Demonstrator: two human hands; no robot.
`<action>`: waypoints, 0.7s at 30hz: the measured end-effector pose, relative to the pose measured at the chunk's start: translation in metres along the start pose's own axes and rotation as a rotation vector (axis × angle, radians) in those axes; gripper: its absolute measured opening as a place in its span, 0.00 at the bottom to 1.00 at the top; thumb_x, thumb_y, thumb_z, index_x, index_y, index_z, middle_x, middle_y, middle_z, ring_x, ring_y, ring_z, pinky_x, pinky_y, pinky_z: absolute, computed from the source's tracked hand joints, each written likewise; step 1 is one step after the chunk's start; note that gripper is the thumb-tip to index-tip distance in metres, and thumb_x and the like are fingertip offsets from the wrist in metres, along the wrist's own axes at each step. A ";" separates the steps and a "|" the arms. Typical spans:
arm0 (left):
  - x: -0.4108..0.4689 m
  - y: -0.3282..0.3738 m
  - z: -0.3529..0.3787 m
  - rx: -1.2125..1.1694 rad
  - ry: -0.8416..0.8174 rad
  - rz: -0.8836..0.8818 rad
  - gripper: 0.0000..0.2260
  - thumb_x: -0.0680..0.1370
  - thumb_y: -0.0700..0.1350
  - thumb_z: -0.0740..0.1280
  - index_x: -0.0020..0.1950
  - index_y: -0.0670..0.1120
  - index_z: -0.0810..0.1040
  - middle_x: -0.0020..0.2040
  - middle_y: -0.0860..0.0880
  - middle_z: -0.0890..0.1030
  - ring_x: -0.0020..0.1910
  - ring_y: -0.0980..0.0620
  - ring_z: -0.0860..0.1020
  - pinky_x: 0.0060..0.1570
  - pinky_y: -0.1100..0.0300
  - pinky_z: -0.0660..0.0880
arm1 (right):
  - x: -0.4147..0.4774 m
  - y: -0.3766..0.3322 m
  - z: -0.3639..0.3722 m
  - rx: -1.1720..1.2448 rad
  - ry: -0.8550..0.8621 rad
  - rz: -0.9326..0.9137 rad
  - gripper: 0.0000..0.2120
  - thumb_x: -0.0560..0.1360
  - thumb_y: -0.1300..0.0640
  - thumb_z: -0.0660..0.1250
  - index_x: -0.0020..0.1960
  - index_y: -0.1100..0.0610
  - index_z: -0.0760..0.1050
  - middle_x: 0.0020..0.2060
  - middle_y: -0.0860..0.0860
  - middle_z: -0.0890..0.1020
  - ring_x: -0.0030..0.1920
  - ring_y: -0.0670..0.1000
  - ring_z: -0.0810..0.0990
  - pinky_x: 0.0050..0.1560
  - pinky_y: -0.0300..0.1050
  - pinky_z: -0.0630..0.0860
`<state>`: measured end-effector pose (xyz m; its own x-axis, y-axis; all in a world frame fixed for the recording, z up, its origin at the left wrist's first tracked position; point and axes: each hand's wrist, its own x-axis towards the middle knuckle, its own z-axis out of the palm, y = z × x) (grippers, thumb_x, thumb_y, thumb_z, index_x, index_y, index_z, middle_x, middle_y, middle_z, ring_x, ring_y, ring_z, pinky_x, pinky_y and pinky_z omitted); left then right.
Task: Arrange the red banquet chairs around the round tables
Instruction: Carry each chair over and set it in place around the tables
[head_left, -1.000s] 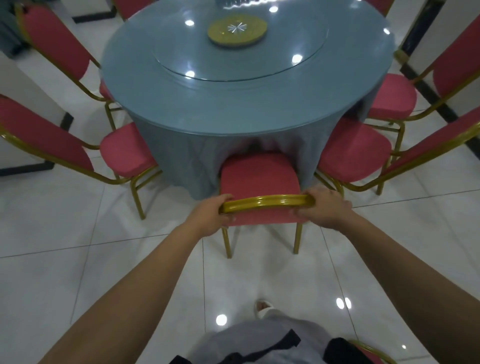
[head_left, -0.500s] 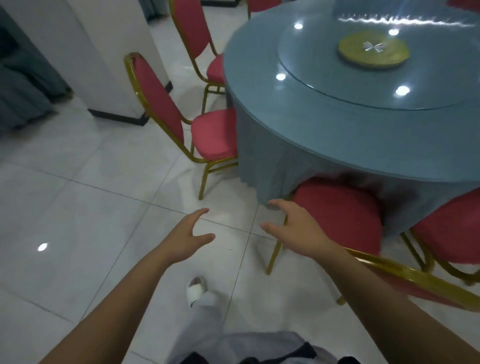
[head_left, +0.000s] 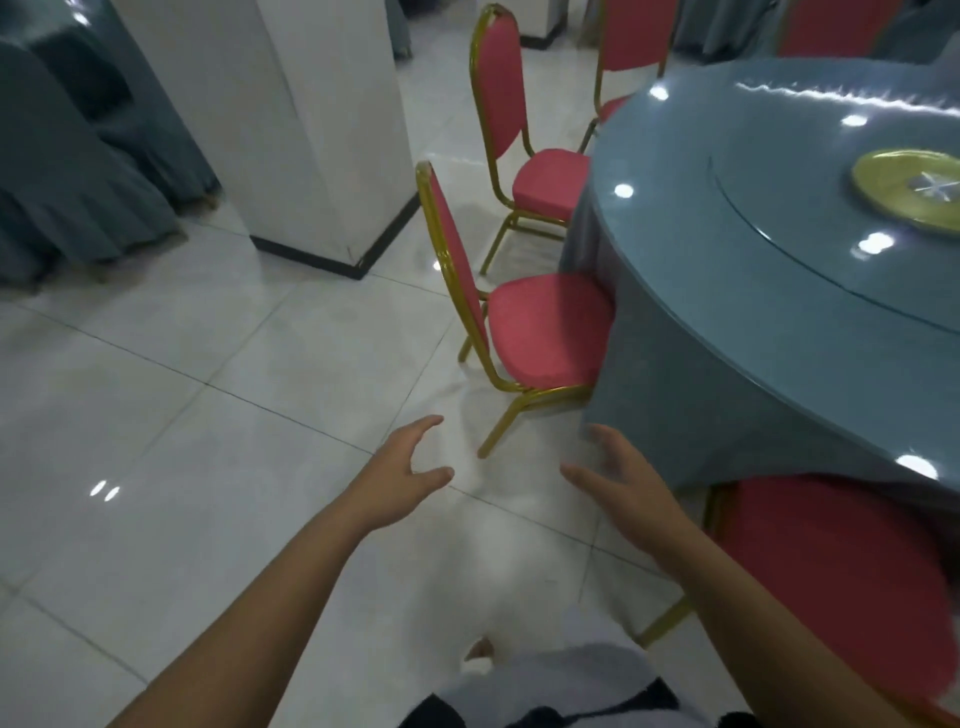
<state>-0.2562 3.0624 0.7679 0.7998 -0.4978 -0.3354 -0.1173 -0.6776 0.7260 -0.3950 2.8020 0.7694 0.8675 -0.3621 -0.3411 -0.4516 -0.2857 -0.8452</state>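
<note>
Both arms reach forward over the floor (head_left: 208, 467). The left hand (head_left: 402, 470) and right hand (head_left: 621, 480) hold nothing, fingers spread apart, near the round table (head_left: 753, 291) edge.

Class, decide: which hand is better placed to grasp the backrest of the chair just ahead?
Left, probably. The left hand, open, is nearer the backrest; the right hand, also open, lies beside the tablecloth.

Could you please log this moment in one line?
left hand: open, empty | right hand: open, empty | chair ahead: at table, untouched
</note>
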 end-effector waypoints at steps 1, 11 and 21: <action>0.014 -0.001 -0.015 0.007 0.019 -0.002 0.29 0.77 0.53 0.70 0.75 0.60 0.62 0.76 0.54 0.63 0.72 0.55 0.64 0.64 0.60 0.63 | 0.011 -0.007 0.004 0.005 -0.004 0.000 0.34 0.71 0.37 0.71 0.73 0.43 0.64 0.72 0.46 0.67 0.69 0.50 0.69 0.64 0.48 0.69; 0.216 0.013 -0.119 0.056 0.046 0.093 0.26 0.80 0.50 0.65 0.75 0.62 0.60 0.77 0.55 0.61 0.74 0.52 0.62 0.67 0.55 0.64 | 0.204 -0.059 0.027 0.087 0.073 0.046 0.34 0.70 0.44 0.76 0.73 0.45 0.66 0.66 0.49 0.74 0.63 0.52 0.76 0.55 0.43 0.73; 0.386 0.009 -0.228 0.242 0.078 0.097 0.31 0.79 0.48 0.66 0.76 0.63 0.54 0.78 0.55 0.58 0.76 0.50 0.60 0.69 0.51 0.63 | 0.428 -0.207 0.119 0.108 -0.091 -0.012 0.50 0.65 0.40 0.78 0.78 0.47 0.55 0.72 0.48 0.68 0.67 0.53 0.73 0.63 0.56 0.76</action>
<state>0.1857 2.9875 0.7818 0.8197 -0.5301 -0.2168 -0.3259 -0.7430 0.5846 0.0944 2.8116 0.7499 0.8903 -0.2754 -0.3626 -0.4202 -0.1905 -0.8872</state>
